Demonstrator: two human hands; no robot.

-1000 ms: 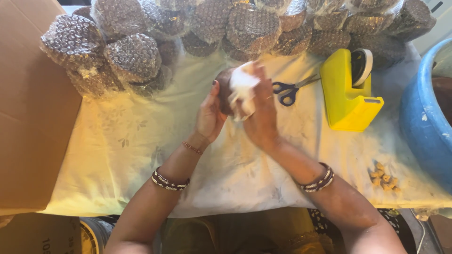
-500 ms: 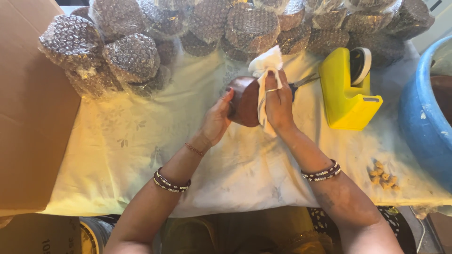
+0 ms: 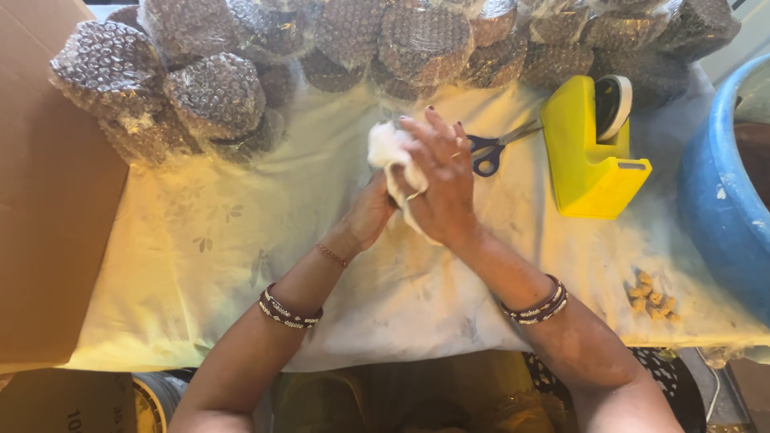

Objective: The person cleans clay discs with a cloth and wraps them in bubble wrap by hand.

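Rounded bundles wrapped in clear bubble wrap (image 3: 215,95) crowd the far edge of the table (image 3: 200,265), dark brown showing through the plastic; the pile runs from the left corner to the right. A plain brown cardboard box (image 3: 48,208) stands open at the table's left end.
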